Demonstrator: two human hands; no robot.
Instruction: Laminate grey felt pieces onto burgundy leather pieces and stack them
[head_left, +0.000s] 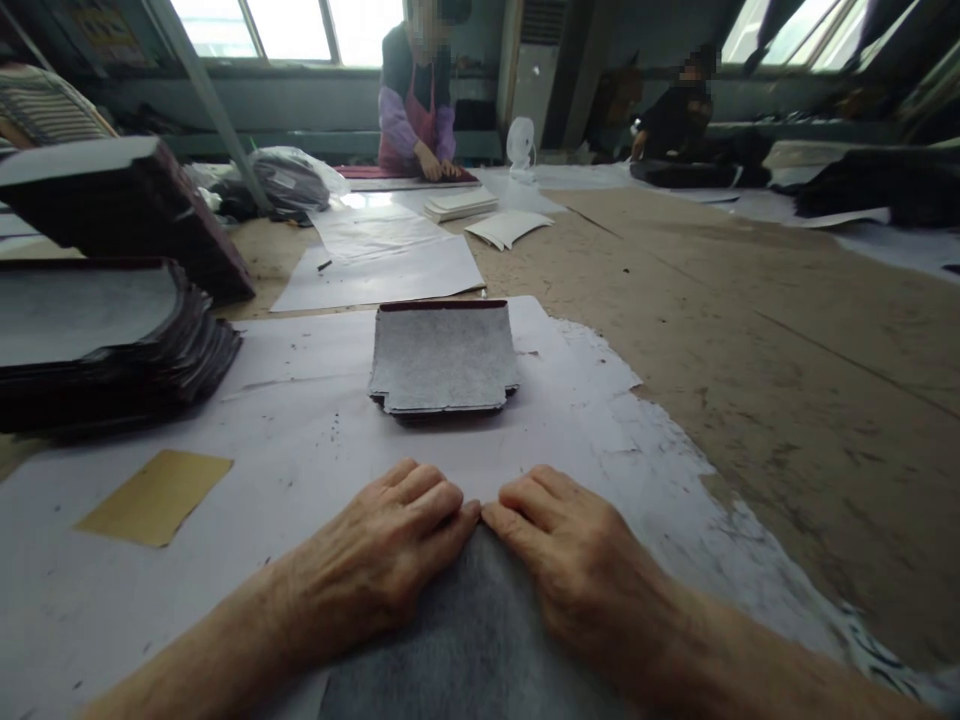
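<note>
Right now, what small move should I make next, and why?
I'd probably ease the left hand and right hand slightly apart along the grey sheet's far edge, pressing lightly. The thumbs nearly meet there, and the hands hide the edge to either side, so parting them should show whether it lies even.

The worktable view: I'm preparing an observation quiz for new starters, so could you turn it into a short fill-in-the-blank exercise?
Of the grey piece's near and far ends, the left hand and right hand are at the ____ one.
The hand nearer the yellow piece is the ____ one.
The small stack lies on paper coloured ____.
The person in the pink apron has sleeves coloured ____.

Missing words: far; left; white; purple.
</note>
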